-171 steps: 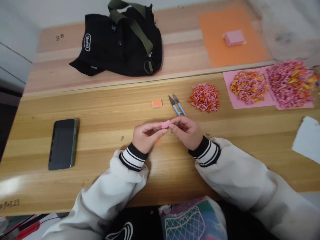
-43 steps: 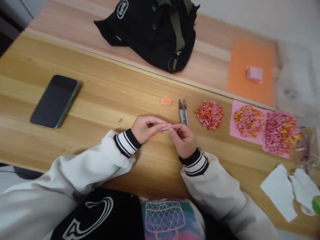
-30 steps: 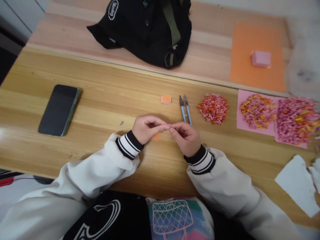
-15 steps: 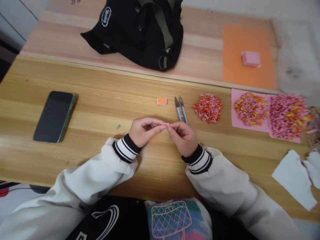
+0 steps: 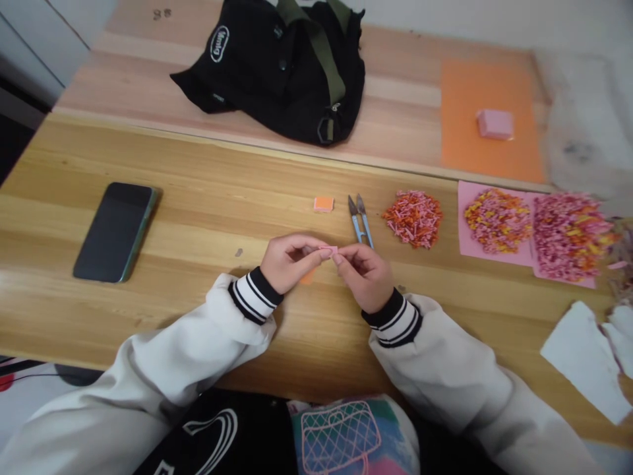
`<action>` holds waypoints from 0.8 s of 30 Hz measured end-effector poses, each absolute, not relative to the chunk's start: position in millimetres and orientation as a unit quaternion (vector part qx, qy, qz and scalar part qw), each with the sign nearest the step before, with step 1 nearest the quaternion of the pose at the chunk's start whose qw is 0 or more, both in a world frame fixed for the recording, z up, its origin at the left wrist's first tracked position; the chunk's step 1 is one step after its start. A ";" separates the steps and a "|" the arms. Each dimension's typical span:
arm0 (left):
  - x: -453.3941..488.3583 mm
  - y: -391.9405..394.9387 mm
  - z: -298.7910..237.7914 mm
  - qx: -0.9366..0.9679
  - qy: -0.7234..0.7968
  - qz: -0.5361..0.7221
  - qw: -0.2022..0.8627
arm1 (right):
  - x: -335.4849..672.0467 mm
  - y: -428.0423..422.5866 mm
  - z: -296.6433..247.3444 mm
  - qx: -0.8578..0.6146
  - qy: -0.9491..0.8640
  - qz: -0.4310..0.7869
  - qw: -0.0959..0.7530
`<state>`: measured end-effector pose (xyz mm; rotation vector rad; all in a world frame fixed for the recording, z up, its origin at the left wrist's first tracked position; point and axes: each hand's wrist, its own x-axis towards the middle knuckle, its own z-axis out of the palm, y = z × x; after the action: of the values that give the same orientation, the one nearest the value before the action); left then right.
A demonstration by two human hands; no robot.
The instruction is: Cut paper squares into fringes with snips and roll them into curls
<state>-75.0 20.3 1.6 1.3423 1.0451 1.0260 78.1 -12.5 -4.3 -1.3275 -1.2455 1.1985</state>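
Observation:
Between the fingertips of both hands is a small piece of pink paper [image 5: 328, 249], partly rolled or folded as far as I can see. My left hand [image 5: 288, 262] pinches its left end, and my right hand [image 5: 364, 272] pinches the right end. Under my left fingers, a scrap of orange paper [image 5: 307, 277] lies on the table, mostly hidden. Just beyond the hands sit a small stack of orange and pink paper pieces [image 5: 324, 204] and blue-handled thread snips [image 5: 361, 221]. To their right is a heap of tiny pink and orange paper rolls [image 5: 413, 219].
Two more heaps of small rolls [image 5: 497, 220] rest on pink sheets [image 5: 467, 245] at the right. A pink block [image 5: 495, 124] lies on an orange sheet [image 5: 457, 145]. There are also a black bag [image 5: 277, 79], a phone [image 5: 116, 231] and torn white paper [image 5: 586, 359].
The whole view has shifted slightly, with things appearing a little lower and mostly further right. Both hands keep their pinch on the pink paper.

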 end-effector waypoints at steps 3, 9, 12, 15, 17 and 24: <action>-74.8 20.4 2.4 0.565 0.449 0.428 0.544 | 78.4 -12.7 -4.5 -0.545 -0.505 0.486 0.460; -75.3 20.2 3.0 0.563 0.455 0.433 0.537 | 77.6 -12.1 -1.8 -0.551 -0.493 0.490 0.462; -75.4 19.7 3.3 0.558 0.454 0.433 0.544 | 77.5 -11.9 -1.1 -0.552 -0.491 0.489 0.464; -75.4 19.5 3.1 0.559 0.436 0.433 0.557 | 77.4 -12.1 -1.6 -0.551 -0.493 0.484 0.468; -75.4 19.7 2.2 0.566 0.426 0.435 0.556 | 77.5 -12.4 -2.2 -0.548 -0.501 0.479 0.469; -76.2 21.0 0.6 0.587 0.442 0.433 0.522 | 77.5 -12.4 -1.6 -0.539 -0.518 0.476 0.463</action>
<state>-76.2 21.0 0.6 1.4061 1.0601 1.0383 77.5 -12.4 -1.6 -1.3257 -1.2739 1.1712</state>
